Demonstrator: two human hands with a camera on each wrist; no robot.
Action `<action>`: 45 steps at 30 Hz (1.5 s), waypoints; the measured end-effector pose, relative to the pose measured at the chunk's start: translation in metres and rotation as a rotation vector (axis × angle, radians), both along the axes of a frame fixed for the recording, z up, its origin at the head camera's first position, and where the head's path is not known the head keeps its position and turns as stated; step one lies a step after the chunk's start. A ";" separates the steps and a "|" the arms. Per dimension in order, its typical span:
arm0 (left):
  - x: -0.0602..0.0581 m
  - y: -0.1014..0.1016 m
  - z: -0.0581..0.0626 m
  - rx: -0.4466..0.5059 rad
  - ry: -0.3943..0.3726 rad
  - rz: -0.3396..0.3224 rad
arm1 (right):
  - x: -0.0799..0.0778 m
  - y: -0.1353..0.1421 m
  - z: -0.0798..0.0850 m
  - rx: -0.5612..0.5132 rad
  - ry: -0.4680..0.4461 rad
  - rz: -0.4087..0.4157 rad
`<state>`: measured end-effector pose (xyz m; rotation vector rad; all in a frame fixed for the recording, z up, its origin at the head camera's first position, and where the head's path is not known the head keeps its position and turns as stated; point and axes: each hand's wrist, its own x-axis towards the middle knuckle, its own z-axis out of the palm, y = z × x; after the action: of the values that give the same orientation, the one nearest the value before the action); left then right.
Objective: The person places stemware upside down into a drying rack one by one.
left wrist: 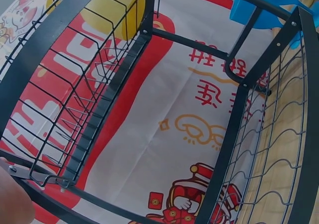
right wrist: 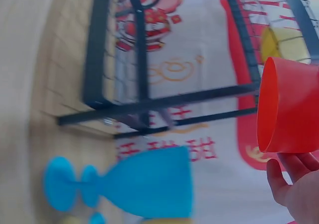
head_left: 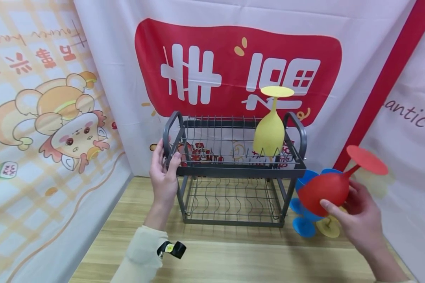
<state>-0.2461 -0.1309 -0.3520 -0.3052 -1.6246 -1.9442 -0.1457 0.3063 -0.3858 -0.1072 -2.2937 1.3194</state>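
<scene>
A two-tier dark grey dish rack (head_left: 241,171) stands on the table. With thumb in front and fingers behind, my left hand (head_left: 164,182) grips the left end of its upper tier. My right hand (head_left: 363,218) holds a red goblet (head_left: 326,192) by the bowl, to the right of the rack. This goblet is tilted, its foot up to the right and its mouth facing down to the left; the right wrist view shows the open rim. Upside down in the upper tier's right end sits a yellow goblet (head_left: 270,131).
Several blue goblets (right wrist: 154,179) stand upright on the table right of the rack, partly behind the red one. A yellow foot (head_left: 328,226) shows beside them. Printed cloth (head_left: 117,98) hangs behind and at both sides. The lower tier (head_left: 233,200) has wavy wires.
</scene>
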 end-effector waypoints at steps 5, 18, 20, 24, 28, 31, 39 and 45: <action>0.000 0.001 -0.002 -0.007 0.000 0.022 | -0.004 0.006 0.032 0.056 0.121 0.021; -0.002 0.003 -0.006 0.008 -0.005 0.024 | -0.015 0.000 0.086 0.093 0.246 0.002; -0.002 0.004 -0.006 0.008 -0.005 0.026 | -0.017 -0.003 0.093 0.096 0.243 0.002; -0.002 0.003 -0.006 0.005 -0.013 0.040 | -0.022 -0.013 0.106 0.097 0.234 0.036; -0.003 0.002 -0.005 0.000 -0.013 0.044 | -0.025 -0.025 0.116 0.126 0.235 0.067; -0.003 0.002 -0.005 -0.002 -0.008 0.037 | -0.028 -0.033 0.122 0.155 0.222 0.084; -0.002 0.002 -0.005 -0.009 -0.015 0.057 | -0.040 -0.062 0.136 0.164 0.242 0.182; -0.001 0.003 -0.004 0.015 -0.019 0.047 | -0.053 -0.086 0.142 0.167 0.262 0.256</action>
<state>-0.2472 -0.1275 -0.3563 -0.2408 -1.6145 -1.9286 -0.1988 0.2201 -0.2439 0.4042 -2.2302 1.1727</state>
